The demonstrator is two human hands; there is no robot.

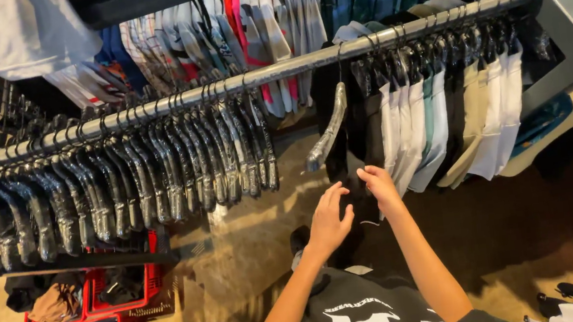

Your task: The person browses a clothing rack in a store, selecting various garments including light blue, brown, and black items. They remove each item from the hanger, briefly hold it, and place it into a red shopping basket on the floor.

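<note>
A long grey clothes rail [276, 71] crosses the view. My left hand [329, 219] and my right hand [380, 185] both reach to a black garment [349, 143] that hangs from the rail on a plastic-wrapped hanger [329, 129]. The fingers of both hands lie on the lower part of the dark cloth; whether they grip it cannot be told. To the right hang several white, green and beige garments [439, 115]. To the left hang several empty black hangers [123, 179] in shiny wrap.
Red plastic baskets [125, 287] with dark and brown clothes stand on the floor at lower left. A second rack of patterned shirts [270, 19] hangs behind. A grey frame post [571, 6] slants at right. The tan floor [254, 251] lies below.
</note>
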